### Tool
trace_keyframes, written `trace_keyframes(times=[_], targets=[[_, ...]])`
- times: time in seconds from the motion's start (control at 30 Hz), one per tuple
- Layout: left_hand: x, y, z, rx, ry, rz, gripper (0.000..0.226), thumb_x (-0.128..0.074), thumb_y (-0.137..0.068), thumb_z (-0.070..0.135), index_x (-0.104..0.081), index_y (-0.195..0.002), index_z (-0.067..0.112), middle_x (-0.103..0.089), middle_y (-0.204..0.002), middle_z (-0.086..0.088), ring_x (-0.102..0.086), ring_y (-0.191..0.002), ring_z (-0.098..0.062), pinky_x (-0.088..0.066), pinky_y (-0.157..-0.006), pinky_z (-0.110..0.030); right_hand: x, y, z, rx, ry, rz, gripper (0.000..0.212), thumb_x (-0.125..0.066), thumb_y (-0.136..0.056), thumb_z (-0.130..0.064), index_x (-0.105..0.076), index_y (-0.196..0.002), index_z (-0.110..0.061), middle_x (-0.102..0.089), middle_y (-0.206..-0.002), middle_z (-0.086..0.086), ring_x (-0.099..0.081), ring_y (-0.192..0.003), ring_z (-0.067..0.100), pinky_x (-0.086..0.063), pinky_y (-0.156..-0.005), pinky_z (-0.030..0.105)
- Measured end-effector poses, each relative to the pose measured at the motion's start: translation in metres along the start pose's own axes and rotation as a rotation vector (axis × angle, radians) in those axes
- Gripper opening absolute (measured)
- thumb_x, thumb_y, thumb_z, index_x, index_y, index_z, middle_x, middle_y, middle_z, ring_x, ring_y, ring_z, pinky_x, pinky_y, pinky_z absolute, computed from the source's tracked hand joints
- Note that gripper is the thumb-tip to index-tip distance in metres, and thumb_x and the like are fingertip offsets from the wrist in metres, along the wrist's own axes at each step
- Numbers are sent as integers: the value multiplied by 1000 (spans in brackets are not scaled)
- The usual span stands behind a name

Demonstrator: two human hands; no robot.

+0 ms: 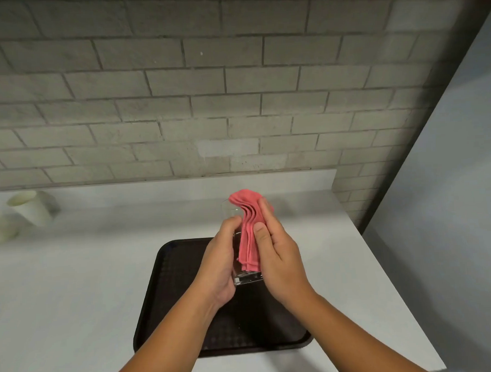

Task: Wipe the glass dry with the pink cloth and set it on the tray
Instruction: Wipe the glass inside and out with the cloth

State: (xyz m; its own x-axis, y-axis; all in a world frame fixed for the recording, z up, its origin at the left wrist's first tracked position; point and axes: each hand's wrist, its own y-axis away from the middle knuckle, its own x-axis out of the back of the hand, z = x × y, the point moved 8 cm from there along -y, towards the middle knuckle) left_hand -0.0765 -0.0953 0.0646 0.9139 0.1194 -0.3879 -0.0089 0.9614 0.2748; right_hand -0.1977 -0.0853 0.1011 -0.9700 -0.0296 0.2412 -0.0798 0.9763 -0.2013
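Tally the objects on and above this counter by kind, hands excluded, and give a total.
glass: 1
pink cloth: 1
dark tray: 1
pale cups: 2 (the far-left one is blurred and cut off)
Total: 5

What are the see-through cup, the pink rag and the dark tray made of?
The glass looks like clear glass: see-through, with a thick shiny base. The pink cloth is soft fabric, folding in wavy layers. The tray is probably plastic: dark, matte, bumpy-textured.
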Motion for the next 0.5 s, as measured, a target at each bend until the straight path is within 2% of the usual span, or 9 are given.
trace_keyframes(times=[0.07,0.17,0.2,0.27,0.33,0.4,0.47,0.5], targets=[[0,0,-2,1,3,5,47,-62,-108,55,-91,-120,19,-90,-115,-15,-88,-106,-29,-69,-80,-41,-4,4,-2,4,22,-3,54,-41,-122,-38,-28,-173,-49,-55,-170,-12,-56,-153,2,-49,-128,38],[4,1,-5,20,31,8,52,-56,-111,59,-92,-117,22,-90,-120,-14,-87,-112,-29,-69,-85,-42,-9,13,-6,82,110,-49,58,-38,-119,-42,-23,-175,-44,-28,-184,-22,-25,-169,-4,-30,-139,34],[5,2,-6,25,41,5,51,-57,-110,58,-92,-115,22,-90,-119,-15,-88,-111,-29,-70,-82,-41,-7,12,-5,68,83,-56,55,-38,-120,-39,-26,-174,-44,-29,-183,-22,-27,-168,-4,-30,-139,34],[4,3,-9,33,58,-15,51,-62,-104,59,-94,-108,19,-90,-110,-16,-89,-98,-29,-69,-73,-39,-2,8,-4,-16,-27,-34,52,-40,-123,-30,-34,-172,-45,-47,-177,-14,-47,-160,1,-41,-134,37],[2,4,-10,33,65,-34,55,-66,-96,63,-94,-104,17,-89,-102,-15,-89,-90,-28,-68,-69,-38,0,7,-6,-33,-29,-11,53,-39,-123,-29,-35,-173,-46,-57,-169,-13,-57,-150,-3,-47,-128,31],[3,4,-9,25,60,-32,57,-68,-94,65,-93,-110,16,-89,-106,-15,-88,-96,-29,-69,-75,-40,-4,14,-10,21,34,-14,55,-38,-121,-37,-29,-174,-45,-47,-175,-18,-47,-156,-7,-42,-131,27],[4,4,-10,37,51,-22,56,-65,-99,62,-91,-117,16,-89,-112,-17,-88,-103,-30,-69,-79,-41,-8,20,-8,67,61,-25,62,-42,-115,-47,-26,-176,-44,-34,-181,-22,-34,-165,-5,-36,-136,33],[5,4,-11,44,43,-18,54,-63,-102,60,-90,-118,16,-89,-114,-17,-88,-104,-31,-69,-79,-40,-8,20,-4,56,46,-36,65,-46,-114,-49,-25,-176,-45,-39,-178,-24,-40,-163,-4,-40,-134,33]])
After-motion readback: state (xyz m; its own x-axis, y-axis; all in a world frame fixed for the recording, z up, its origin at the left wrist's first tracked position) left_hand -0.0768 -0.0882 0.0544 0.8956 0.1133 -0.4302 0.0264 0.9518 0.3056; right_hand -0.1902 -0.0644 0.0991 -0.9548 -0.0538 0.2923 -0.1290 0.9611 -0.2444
